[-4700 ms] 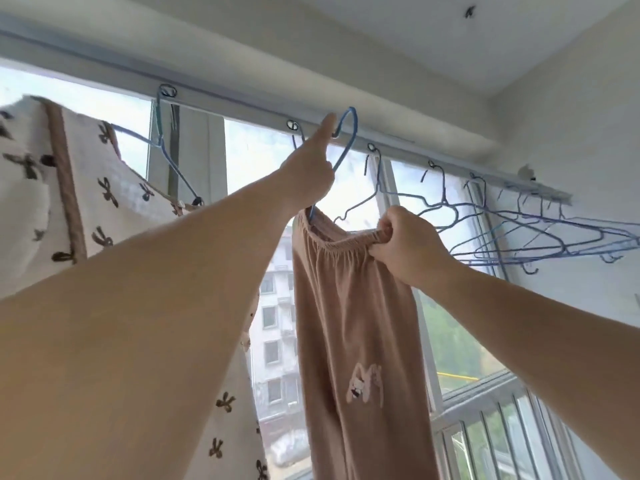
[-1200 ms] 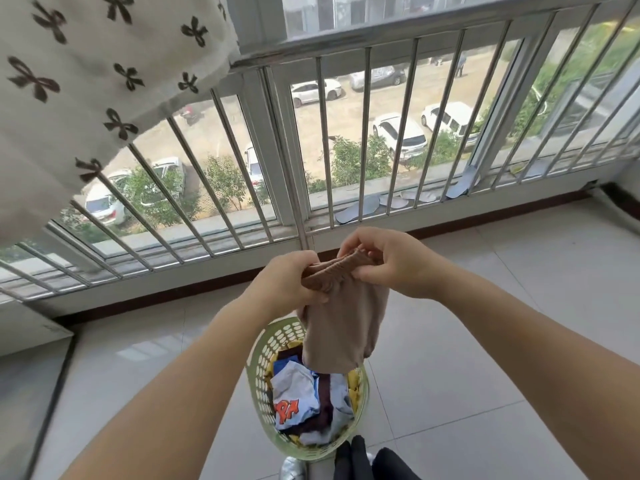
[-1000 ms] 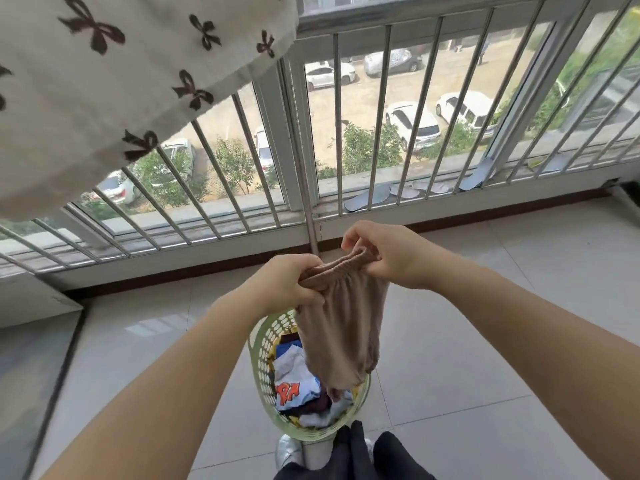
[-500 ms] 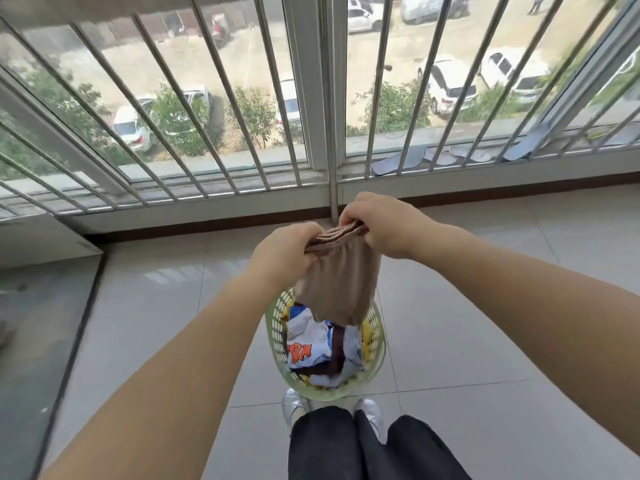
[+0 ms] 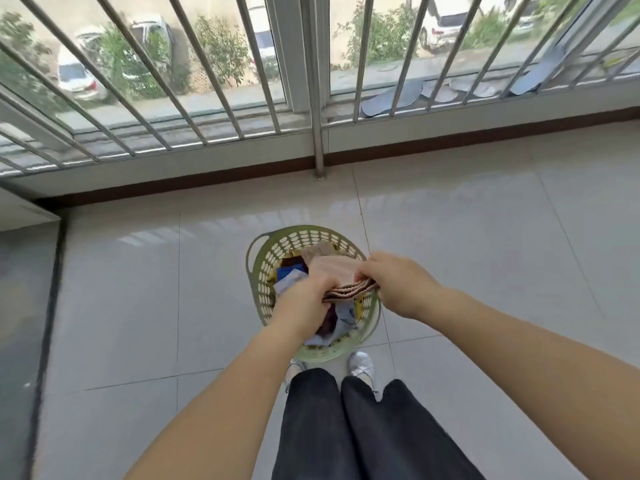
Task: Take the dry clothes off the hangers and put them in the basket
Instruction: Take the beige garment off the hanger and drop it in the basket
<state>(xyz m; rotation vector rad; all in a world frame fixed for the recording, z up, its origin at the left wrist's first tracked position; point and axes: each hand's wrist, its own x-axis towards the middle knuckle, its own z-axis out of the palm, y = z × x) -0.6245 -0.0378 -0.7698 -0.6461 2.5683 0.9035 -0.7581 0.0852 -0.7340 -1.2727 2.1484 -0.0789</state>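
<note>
Legs: dark trousers (image 5: 332,431) fill the bottom centre of the frame, with two pale shoes (image 5: 361,367) just above them, toes touching or nearly touching the basket.
Left hand: the left hand (image 5: 304,299), centre frame, has its fingers curled round the left end of the folded waistband.
Right hand: the right hand (image 5: 394,282), just right of centre, pinches the right end of the same waistband, fingers curled over it.
Garment: the tan trousers (image 5: 334,268) are bunched between both hands, directly over the basket opening, with the far part of the cloth apparently resting on the pile inside.
Basket: the green basket (image 5: 273,251) stands on the floor at centre frame, perforated wall, a handle at its upper left.
Basket contents: other clothes (image 5: 289,277) lie inside, blue, white and dark red; single pieces are hard to tell apart.
Floor: pale glossy floor tiles (image 5: 138,289) spread across the middle of the frame.
Railing: a metal railing (image 5: 318,98) crosses the top of the frame.
Outside: parked cars (image 5: 74,76) and shrubs show through the bars, upper left and upper right.
</note>
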